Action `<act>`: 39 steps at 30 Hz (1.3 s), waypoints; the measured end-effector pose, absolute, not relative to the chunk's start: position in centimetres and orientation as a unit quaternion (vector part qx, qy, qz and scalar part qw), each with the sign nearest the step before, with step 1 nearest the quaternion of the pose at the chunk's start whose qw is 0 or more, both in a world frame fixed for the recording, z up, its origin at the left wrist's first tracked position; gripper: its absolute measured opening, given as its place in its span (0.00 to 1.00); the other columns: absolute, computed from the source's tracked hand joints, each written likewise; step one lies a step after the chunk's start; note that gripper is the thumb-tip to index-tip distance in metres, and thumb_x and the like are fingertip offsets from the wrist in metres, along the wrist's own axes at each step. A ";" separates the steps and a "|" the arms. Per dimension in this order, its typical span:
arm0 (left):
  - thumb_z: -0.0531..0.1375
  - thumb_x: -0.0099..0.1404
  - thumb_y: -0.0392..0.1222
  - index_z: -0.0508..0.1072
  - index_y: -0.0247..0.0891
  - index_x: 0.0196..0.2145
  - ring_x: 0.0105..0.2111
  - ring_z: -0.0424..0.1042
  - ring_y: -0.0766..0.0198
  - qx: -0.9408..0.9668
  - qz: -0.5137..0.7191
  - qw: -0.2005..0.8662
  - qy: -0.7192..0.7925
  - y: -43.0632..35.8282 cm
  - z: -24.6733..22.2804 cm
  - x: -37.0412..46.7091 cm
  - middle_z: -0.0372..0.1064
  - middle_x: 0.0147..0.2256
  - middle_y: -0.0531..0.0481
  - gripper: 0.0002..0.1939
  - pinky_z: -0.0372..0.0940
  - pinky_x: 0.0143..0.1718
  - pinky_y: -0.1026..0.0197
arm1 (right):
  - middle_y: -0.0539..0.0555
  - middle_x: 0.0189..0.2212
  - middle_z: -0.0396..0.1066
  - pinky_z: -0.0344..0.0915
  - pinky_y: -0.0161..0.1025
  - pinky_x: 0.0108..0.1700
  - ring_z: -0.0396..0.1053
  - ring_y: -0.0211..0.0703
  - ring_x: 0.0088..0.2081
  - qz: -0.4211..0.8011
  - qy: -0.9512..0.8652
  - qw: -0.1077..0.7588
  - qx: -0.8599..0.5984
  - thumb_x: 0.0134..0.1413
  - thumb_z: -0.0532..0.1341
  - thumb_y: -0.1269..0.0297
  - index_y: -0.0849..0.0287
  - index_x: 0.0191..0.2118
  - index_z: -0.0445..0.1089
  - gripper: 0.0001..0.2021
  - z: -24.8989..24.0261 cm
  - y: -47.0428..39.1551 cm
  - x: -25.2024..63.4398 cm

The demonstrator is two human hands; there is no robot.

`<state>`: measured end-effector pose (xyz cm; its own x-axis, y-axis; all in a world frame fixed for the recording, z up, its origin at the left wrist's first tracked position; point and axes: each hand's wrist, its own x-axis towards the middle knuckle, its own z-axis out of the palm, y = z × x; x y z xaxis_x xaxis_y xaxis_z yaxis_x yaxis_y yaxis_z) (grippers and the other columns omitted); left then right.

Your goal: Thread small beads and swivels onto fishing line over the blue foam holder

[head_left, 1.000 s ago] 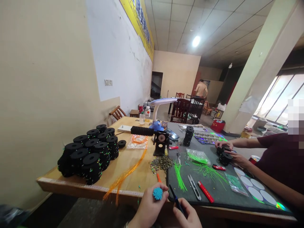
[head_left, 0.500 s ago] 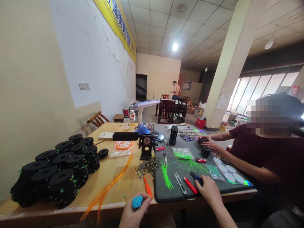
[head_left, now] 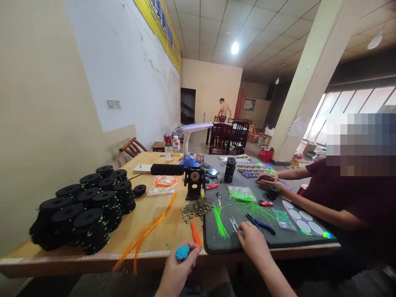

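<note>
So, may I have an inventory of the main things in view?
table: one, tan, foreground
mat: one, grey, foreground right
spool stacks: many, black, foreground left
long strands: one bunch, orange, centre left
short strands: two bunches, green, on mat
lamp: one, white-blue, centre
pliers: one, blue-handled, on mat
snips: one, silver, on mat
co-worker: one, maroon-shirted, right
blue bundle: one, blue, bottom centre
left grip: one, bare, around blue bundle
right grip: one, bare, at snips

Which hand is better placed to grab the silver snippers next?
Probably the right hand: its fingers are at the silver snippers, while the left hand holds the blue bundle.
</note>
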<state>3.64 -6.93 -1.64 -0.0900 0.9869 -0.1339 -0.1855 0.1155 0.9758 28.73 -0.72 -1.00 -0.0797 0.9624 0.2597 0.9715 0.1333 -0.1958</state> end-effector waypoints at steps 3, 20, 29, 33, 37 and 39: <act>0.68 0.47 0.59 0.68 0.36 0.23 0.16 0.47 0.74 0.370 0.548 0.555 0.504 -7.1 -1.2 3.6 0.52 0.15 0.60 0.22 0.39 0.15 0.71 | 0.57 0.32 0.73 0.58 0.36 0.34 0.71 0.47 0.34 -0.013 -0.715 0.153 -0.682 0.48 0.60 0.77 0.60 0.30 0.70 0.06 -1.6 -0.3 26.9; 0.68 0.46 0.50 0.65 0.37 0.25 0.14 0.43 0.77 0.272 0.570 0.637 0.443 -7.0 -1.2 3.2 0.51 0.14 0.63 0.18 0.35 0.16 0.70 | 0.52 0.31 0.74 0.64 0.32 0.37 0.71 0.44 0.34 0.275 -0.705 0.408 -0.510 0.61 0.51 0.51 0.57 0.36 0.70 0.17 -2.1 -5.4 21.8; 0.69 0.47 0.51 0.66 0.36 0.24 0.16 0.46 0.75 0.325 0.557 0.623 0.442 -7.2 -0.8 3.0 0.51 0.15 0.63 0.19 0.41 0.17 0.71 | 0.47 0.21 0.67 0.56 0.29 0.25 0.65 0.37 0.23 0.284 -0.771 0.338 -0.459 0.64 0.48 0.49 0.55 0.32 0.64 0.18 -2.8 -6.3 18.9; 0.68 0.49 0.48 0.68 0.36 0.24 0.17 0.48 0.74 0.357 0.560 0.607 0.438 -7.2 -1.1 3.1 0.54 0.16 0.61 0.15 0.45 0.18 0.70 | 0.47 0.21 0.67 0.54 0.30 0.25 0.64 0.36 0.22 0.278 -0.779 0.333 -0.453 0.64 0.47 0.49 0.55 0.31 0.63 0.19 -2.6 -6.3 18.5; 0.67 0.50 0.46 0.68 0.36 0.24 0.20 0.53 0.72 0.376 0.567 0.589 0.436 -7.3 -1.2 3.1 0.59 0.19 0.58 0.13 0.50 0.21 0.69 | 0.46 0.20 0.64 0.51 0.31 0.24 0.62 0.36 0.22 0.284 -0.776 0.323 -0.462 0.64 0.46 0.47 0.55 0.30 0.61 0.20 -2.5 -6.3 18.4; 0.66 0.51 0.45 0.68 0.36 0.24 0.20 0.53 0.71 0.382 0.564 0.585 0.441 -7.3 -1.2 3.1 0.58 0.19 0.59 0.12 0.50 0.21 0.69 | 0.46 0.20 0.63 0.50 0.31 0.24 0.60 0.36 0.22 0.295 -0.772 0.321 -0.462 0.64 0.46 0.47 0.56 0.29 0.61 0.20 -2.6 -6.3 18.4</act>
